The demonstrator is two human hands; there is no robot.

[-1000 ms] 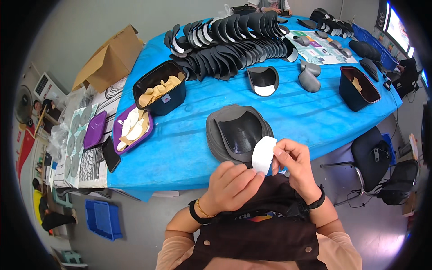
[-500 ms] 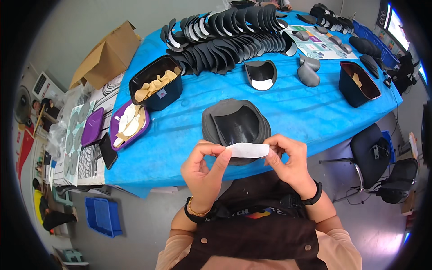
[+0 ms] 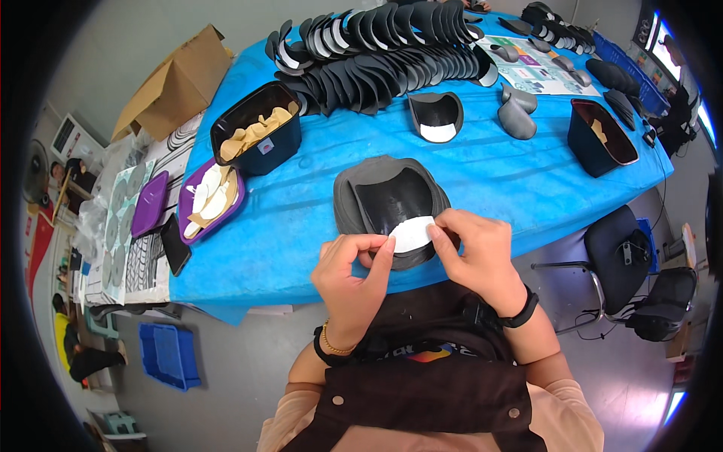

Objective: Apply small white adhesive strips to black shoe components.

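White strip at a dark shell's front

The small white strip (image 3: pixel 413 235), its upper edge arched, is pinched at both ends over the near lip of a glossy black shell (image 3: pixel 393 197), contact unclear. The shell lies hollow side up on matte dark layers (image 3: pixel 347 205) near the blue-covered table's (image 3: pixel 279 233) front edge.

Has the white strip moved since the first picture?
Yes: judged against the stack of black curved pads, the white strip has shifted left and slightly up in the view.
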